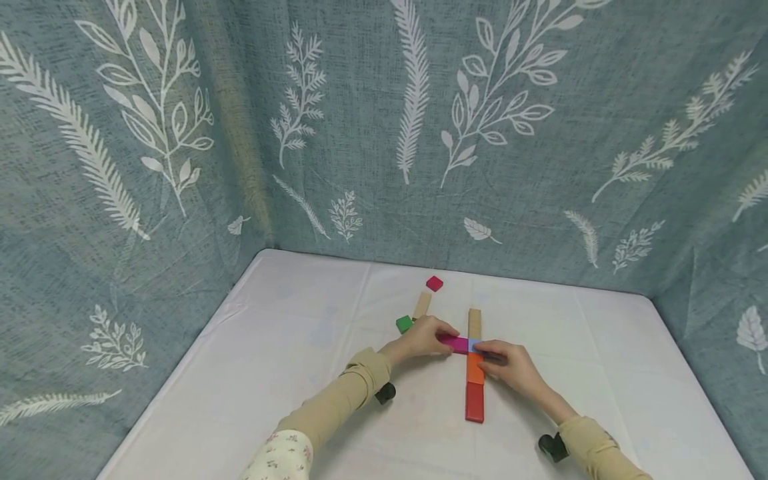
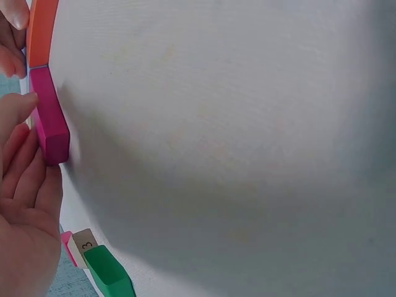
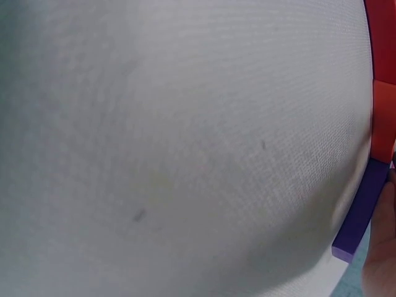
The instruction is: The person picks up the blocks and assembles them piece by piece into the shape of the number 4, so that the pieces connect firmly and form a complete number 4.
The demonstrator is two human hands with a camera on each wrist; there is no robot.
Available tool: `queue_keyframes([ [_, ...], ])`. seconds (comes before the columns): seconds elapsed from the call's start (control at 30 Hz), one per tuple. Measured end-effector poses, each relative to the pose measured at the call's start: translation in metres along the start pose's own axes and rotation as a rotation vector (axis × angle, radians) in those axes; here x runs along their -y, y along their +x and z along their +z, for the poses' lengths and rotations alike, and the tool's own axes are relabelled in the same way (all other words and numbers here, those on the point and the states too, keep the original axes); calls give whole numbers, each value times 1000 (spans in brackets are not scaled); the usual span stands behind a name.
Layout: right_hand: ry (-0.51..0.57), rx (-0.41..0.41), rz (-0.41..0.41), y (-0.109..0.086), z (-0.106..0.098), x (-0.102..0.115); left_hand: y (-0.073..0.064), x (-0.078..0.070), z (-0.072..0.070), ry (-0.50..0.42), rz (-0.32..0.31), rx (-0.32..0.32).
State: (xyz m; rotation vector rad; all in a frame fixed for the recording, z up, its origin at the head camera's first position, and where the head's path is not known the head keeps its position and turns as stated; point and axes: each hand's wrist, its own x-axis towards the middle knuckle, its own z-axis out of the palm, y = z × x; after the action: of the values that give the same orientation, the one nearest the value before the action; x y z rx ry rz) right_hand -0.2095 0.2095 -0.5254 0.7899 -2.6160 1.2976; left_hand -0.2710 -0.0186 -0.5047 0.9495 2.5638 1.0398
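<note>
magenta block point(image 1: 459, 345) lies flat on the white bench point(image 1: 414, 433), pinched between thumb and fingers of the left hand point(image 1: 426, 335), its end meeting the small blue block point(image 1: 473, 345) from nine o'clock. at three o'clock of the blue one, the right hand point(image 1: 513, 365) pinches a purple block point(image 3: 361, 210), partly hidden by its fingers; in the right wrist view its end meets a corner of the orange block point(image 1: 475, 369). that orange piece sits at six o'clock of the blue, with a red block point(image 1: 475, 403) beyond it, and a pale wooden block point(image 1: 475, 324) at twelve. toward ten o'clock lie a green block point(image 1: 404, 324) and a loose wooden block point(image 1: 423, 305) marked 3; a pink block point(image 1: 435, 284) rests at eleven.
</note>
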Motion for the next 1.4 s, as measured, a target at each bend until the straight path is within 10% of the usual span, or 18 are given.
queue_keyframes([
  [0.53,-19,57,146,1,-2,3,-2,-5,-17,-144,-37,-115],
  [1.4,-22,74,148,1,-3,2,-13,2,-68,-226,-82,-210],
])
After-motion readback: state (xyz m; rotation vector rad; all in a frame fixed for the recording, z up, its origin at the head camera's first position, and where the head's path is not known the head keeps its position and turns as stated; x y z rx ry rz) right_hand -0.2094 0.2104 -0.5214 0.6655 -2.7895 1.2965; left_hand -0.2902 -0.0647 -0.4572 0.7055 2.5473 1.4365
